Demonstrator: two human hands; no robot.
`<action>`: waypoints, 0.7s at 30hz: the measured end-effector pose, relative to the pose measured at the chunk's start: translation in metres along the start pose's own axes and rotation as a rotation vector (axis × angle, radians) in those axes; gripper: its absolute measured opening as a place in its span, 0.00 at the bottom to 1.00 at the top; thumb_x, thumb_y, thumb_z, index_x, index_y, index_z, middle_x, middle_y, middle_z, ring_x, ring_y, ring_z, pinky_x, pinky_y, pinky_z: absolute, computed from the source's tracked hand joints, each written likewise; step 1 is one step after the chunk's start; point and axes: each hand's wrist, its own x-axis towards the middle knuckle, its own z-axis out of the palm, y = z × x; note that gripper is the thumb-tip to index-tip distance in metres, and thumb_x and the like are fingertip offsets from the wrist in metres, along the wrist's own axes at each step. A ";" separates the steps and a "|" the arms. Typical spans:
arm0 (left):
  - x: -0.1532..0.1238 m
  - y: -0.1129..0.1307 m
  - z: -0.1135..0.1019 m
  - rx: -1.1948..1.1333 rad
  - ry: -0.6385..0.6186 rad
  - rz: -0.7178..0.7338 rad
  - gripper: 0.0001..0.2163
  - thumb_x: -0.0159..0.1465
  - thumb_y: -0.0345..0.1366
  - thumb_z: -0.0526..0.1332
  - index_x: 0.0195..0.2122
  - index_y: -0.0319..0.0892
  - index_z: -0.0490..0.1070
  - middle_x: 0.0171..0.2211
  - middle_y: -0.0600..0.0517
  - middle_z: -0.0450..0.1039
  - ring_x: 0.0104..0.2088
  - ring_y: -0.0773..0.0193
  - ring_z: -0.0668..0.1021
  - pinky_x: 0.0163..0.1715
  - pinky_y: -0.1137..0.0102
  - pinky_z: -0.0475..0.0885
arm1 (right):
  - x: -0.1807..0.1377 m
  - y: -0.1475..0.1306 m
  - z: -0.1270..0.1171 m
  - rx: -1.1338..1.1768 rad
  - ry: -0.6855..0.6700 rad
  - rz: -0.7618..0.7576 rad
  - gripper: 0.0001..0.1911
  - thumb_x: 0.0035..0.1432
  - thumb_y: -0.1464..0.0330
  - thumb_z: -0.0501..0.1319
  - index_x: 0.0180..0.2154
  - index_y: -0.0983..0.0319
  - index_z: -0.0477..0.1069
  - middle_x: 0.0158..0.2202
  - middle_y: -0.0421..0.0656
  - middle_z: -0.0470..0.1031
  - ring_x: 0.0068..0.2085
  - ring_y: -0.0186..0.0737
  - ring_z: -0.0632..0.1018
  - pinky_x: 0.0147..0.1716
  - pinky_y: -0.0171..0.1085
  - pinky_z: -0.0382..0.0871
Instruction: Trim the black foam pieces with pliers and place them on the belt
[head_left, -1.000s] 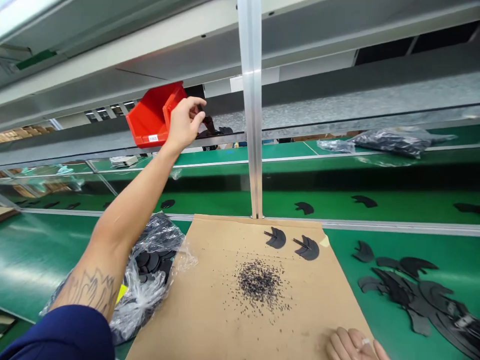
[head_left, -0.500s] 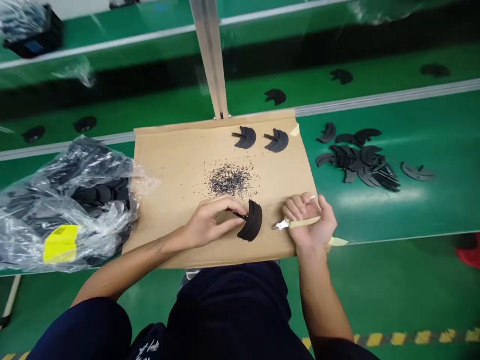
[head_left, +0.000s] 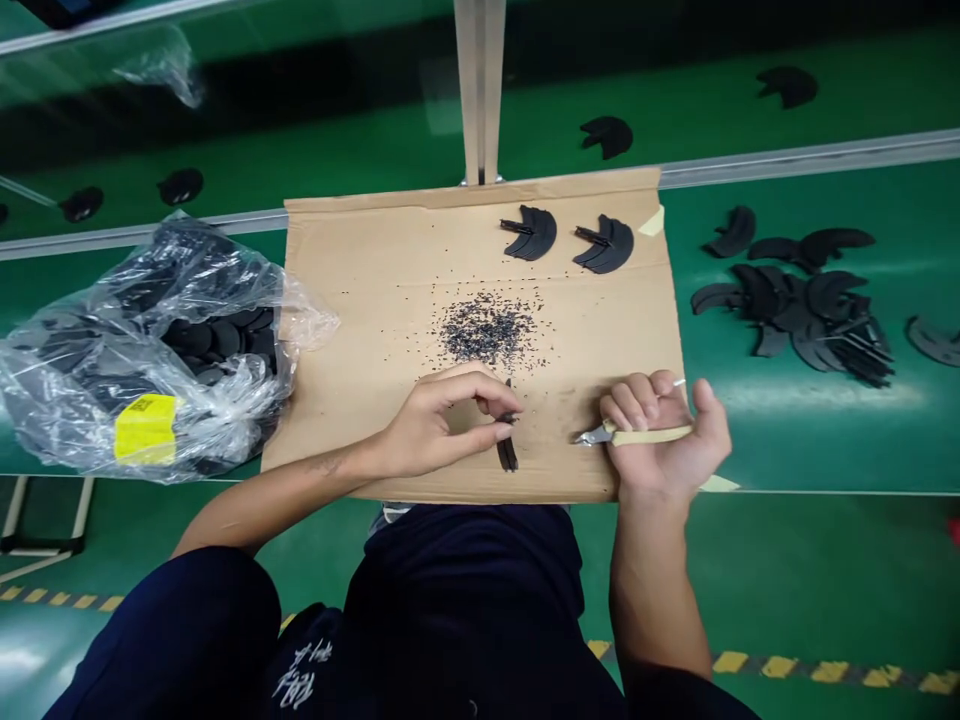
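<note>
My left hand (head_left: 457, 420) pinches a black curved plastic part (head_left: 508, 455) between thumb and fingertips, over the front of a cardboard sheet (head_left: 360, 260). The part is seen nearly edge-on, as a narrow dark strip. To its right, my right hand (head_left: 664, 430) is closed around nippers with pale yellow handles (head_left: 651, 435). Their metal jaws point left, toward the part but apart from it. Beyond my left hand lies a scatter of small black plastic bits (head_left: 489, 330). Two fan-shaped black parts (head_left: 531, 235) rest near the cardboard's far edge.
A clear plastic bag (head_left: 67, 370) full of black parts, with a yellow label, stands on the left. Right of the cardboard, a pile of black curved parts (head_left: 802, 300) lies on the green table. A metal post (head_left: 481, 100) rises behind the cardboard. More black parts lie beyond the rail.
The part in my left hand has turned from showing its broad curved face to nearly edge-on. My right hand still holds the nippers. The whole view has shifted and tilted.
</note>
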 end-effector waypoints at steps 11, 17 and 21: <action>0.000 0.004 0.003 0.076 -0.047 0.056 0.09 0.65 0.30 0.67 0.45 0.46 0.81 0.36 0.50 0.75 0.37 0.66 0.77 0.37 0.70 0.76 | 0.001 0.002 -0.002 0.020 0.001 0.002 0.16 0.57 0.60 0.67 0.25 0.60 0.64 0.20 0.33 0.51 0.21 0.28 0.55 0.19 0.29 0.55; -0.001 0.004 0.003 0.098 -0.087 0.056 0.09 0.65 0.31 0.67 0.46 0.46 0.81 0.37 0.49 0.73 0.37 0.66 0.77 0.35 0.70 0.74 | 0.001 0.002 -0.004 0.046 0.014 0.014 0.17 0.60 0.60 0.65 0.25 0.59 0.63 0.20 0.33 0.50 0.20 0.29 0.56 0.18 0.30 0.55; 0.000 0.006 0.004 0.134 -0.098 0.075 0.09 0.65 0.30 0.66 0.45 0.45 0.80 0.38 0.48 0.76 0.38 0.65 0.78 0.37 0.69 0.75 | 0.001 0.003 -0.004 0.040 0.013 0.013 0.16 0.60 0.60 0.65 0.25 0.59 0.63 0.20 0.33 0.51 0.20 0.29 0.56 0.18 0.30 0.55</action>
